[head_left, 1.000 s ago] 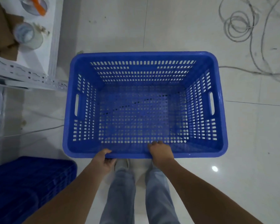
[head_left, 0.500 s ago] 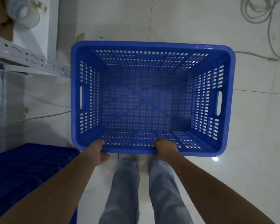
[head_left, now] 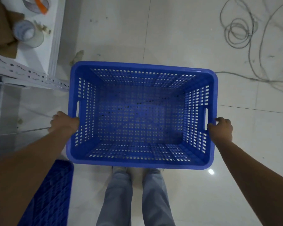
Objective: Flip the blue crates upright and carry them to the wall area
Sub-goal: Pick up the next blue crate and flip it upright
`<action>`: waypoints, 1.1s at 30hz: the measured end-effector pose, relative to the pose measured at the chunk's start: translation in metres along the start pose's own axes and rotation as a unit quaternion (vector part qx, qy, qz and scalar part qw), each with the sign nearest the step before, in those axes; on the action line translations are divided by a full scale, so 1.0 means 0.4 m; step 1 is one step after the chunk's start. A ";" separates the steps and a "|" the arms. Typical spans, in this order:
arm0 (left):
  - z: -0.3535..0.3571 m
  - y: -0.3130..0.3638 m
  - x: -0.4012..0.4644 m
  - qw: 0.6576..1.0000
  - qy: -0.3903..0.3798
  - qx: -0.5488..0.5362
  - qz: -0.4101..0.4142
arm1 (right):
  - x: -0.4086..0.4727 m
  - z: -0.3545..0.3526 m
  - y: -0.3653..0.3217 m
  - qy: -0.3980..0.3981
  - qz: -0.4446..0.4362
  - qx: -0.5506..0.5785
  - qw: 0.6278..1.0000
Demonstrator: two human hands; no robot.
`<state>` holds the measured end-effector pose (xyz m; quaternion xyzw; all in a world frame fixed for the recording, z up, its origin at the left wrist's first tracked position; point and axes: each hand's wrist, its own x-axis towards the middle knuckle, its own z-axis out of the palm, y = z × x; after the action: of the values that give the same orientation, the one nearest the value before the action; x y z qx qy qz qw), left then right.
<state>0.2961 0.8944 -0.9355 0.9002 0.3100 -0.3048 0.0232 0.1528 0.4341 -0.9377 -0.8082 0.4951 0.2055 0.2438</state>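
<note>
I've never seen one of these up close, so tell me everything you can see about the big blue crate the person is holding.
The blue crate looks like moulded plastic, rectangular with rounded corners and a thick smooth rim. Its walls and floor are pierced with rows of small slots, and each short side has a handle slot. It sits upright, mouth up, with nothing inside. The left hand grips the rim at the left short side and the right hand grips the right one. Whether it rests on the floor or is lifted cannot be told.
</note>
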 end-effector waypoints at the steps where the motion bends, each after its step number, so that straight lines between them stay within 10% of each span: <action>1: -0.001 0.000 0.021 1.000 -0.002 -0.025 -0.011 | 0.016 -0.002 0.009 0.011 0.019 -0.004 1.000; 13: 0.092 0.001 0.147 0.893 -0.133 -0.422 -0.080 | 0.147 0.081 0.061 -0.093 0.151 0.340 0.924; 23: -0.081 -0.028 0.017 0.910 -0.162 -0.380 -0.026 | 0.035 -0.138 0.079 -0.048 0.148 0.281 0.947; 33: -0.580 -0.018 -0.260 0.797 -0.434 -0.406 0.106 | -0.341 -0.607 0.037 0.041 0.113 0.184 0.976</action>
<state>0.3513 0.8971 -0.6873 0.6088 0.2654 -0.5058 0.5506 0.1036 0.3787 -0.6687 -0.6961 0.6220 0.1041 0.3432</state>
